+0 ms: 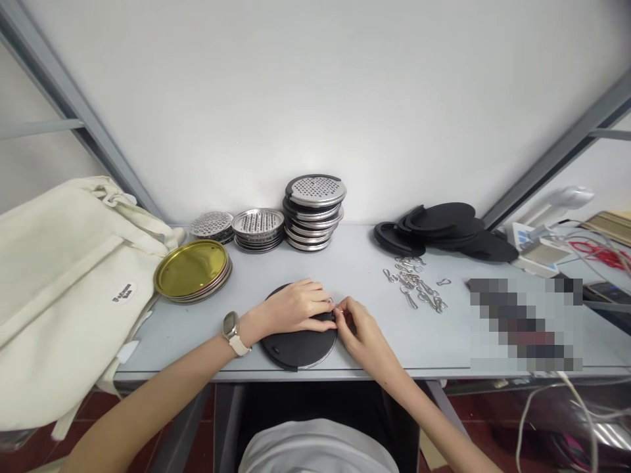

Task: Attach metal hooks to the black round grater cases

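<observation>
A round black lid (300, 348) lies near the front edge of the table, with a thin metal rim showing at its lower right. My left hand (298, 309) rests across its upper part and grips it, the fingers bent over the far side and the thumb stretched to the right. At the lid's right edge, my right hand (357, 325) is closed in a pinch beside the left fingertips. A tiny shiny bit shows between those fingers, too small to name. Loose metal snap clips (417, 286) lie scattered to the right of my hands.
Gold round lids (192, 269) are stacked at left beside a cream bag (59, 295). Along the wall stand grater discs (259, 223) and a taller stack of black-edged graters (315, 190). More black lids (438, 220) are heaped at back right, near a white desk lamp (557, 203) and cables.
</observation>
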A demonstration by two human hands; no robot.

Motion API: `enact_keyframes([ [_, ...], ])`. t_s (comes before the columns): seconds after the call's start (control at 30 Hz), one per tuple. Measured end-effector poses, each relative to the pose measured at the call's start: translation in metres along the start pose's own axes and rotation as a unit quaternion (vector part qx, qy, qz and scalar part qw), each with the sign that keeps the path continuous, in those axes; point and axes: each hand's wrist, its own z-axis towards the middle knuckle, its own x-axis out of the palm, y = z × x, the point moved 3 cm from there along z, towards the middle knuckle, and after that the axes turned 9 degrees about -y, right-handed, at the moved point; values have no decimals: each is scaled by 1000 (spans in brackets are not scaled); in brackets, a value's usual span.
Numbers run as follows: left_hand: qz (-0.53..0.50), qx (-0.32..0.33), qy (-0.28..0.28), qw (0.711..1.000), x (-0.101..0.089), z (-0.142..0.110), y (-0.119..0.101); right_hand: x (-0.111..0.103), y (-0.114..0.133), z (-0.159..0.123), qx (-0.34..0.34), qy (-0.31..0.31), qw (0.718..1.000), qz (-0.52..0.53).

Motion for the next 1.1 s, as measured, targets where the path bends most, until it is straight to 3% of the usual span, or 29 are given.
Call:
enact_keyframes([
  [0.8, -21, 0, 6, 1000, -1, -2, 5, -1, 0, 0, -1, -6, 1000, -24],
  [1.1, -76, -83, -29, 993, -4, -1, 13, -1, 0, 1, -2, -7, 1000, -17],
])
